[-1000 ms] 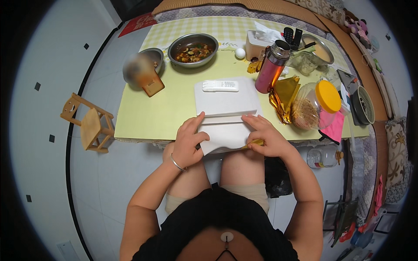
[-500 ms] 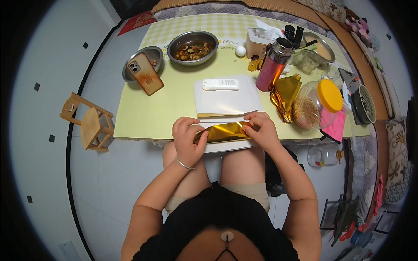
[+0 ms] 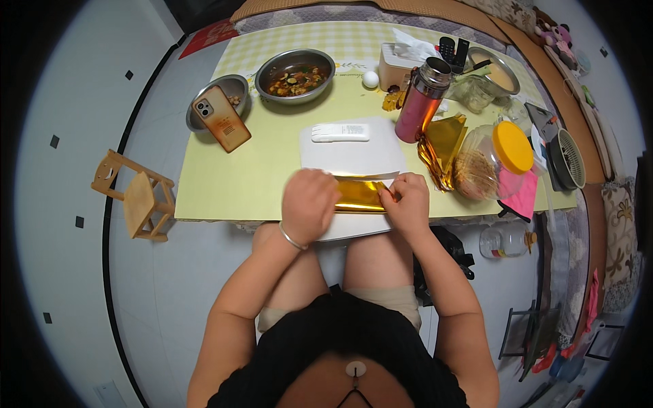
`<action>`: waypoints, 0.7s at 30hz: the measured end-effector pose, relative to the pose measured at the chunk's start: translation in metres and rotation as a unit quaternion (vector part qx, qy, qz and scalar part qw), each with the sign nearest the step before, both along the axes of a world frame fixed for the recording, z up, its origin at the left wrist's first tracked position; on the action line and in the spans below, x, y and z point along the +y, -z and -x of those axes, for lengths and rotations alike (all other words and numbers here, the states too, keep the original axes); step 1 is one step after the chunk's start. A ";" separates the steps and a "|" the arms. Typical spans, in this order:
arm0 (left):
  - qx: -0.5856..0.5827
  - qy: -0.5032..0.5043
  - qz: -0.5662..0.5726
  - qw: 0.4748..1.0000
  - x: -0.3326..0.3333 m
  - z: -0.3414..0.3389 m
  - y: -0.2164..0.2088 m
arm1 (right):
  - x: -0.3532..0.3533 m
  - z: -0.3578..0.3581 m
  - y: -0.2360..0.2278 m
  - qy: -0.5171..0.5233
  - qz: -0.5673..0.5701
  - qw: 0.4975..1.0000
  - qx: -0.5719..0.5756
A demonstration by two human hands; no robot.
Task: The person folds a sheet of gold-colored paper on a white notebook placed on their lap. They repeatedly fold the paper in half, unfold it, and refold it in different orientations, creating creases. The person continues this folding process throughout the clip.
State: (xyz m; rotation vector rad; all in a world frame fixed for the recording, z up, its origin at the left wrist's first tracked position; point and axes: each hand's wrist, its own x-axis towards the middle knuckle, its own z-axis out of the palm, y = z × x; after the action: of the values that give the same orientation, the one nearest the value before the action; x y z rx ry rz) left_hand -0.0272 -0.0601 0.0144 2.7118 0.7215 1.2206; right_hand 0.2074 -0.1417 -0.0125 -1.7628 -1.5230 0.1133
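Observation:
A sheet of shiny gold foil paper lies folded into a long strip across white paper at the table's near edge. My right hand pinches the strip's right end between thumb and fingers. Over the left end is my left hand, its fingers curled and smeared by motion, so their hold is unclear. A long white plastic object rests on the paper beyond the foil. More folded gold foil sits to the right, beside a pink and orange thermos flask.
Along the far left are a phone leaning on a small metal bowl and a larger bowl of food. A tissue box and an egg stand beyond the thermos. A yellow-lidded jar is at the right.
My left hand has moved up and inward over the foil's left end, its fingers turned over. The foil strip looks flatter and sits slightly farther from me. My right hand keeps its pinch.

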 end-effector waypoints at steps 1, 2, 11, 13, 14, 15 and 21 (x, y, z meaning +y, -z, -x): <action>0.043 0.031 0.019 0.998 -0.007 -0.003 0.000 | 0.000 0.000 0.000 0.004 -0.002 1.000 -0.001; 0.086 0.060 0.038 0.994 -0.018 -0.006 0.001 | 0.000 0.001 0.000 0.006 -0.004 1.000 -0.001; 0.242 0.025 0.065 0.968 -0.037 -0.008 0.015 | -0.004 -0.007 0.002 0.041 -0.005 0.999 0.015; 0.248 0.022 0.062 0.966 -0.037 -0.009 0.015 | -0.004 -0.007 0.002 0.044 -0.005 0.999 0.016; 0.251 0.022 0.062 0.966 -0.037 -0.009 0.015 | -0.003 -0.007 0.002 0.043 -0.008 0.999 0.016; 0.253 0.021 0.063 0.965 -0.036 -0.009 0.016 | -0.002 -0.006 0.002 0.042 -0.011 0.999 0.015; 0.255 0.025 0.060 0.965 -0.036 -0.010 0.017 | -0.002 -0.006 0.003 0.045 -0.017 0.999 0.010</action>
State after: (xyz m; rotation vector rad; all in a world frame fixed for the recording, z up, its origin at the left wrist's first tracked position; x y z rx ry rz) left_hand -0.0170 -0.0962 -0.0027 2.9352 0.7313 0.4392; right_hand 0.2138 -0.1441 -0.0151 -1.7951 -1.4207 0.0591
